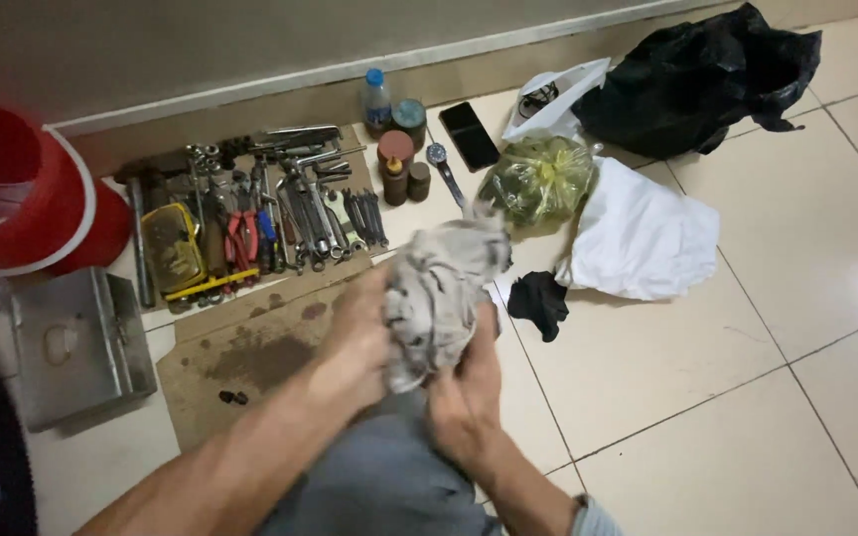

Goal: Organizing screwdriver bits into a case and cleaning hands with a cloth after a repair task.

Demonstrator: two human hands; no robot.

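— Hands?
— Left hand [355,333] and right hand [464,392] both clamped on a grey rag [439,288], bunched between them
— Where's it sit?
— Over the knee, above cardboard [250,357] — wrenches [320,213] beyond

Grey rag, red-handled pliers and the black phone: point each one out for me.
grey rag [441,290], head view, on the crumpled middle between both hands.
red-handled pliers [241,236], head view, on the red grips.
black phone [469,135], head view, on the screen's centre.
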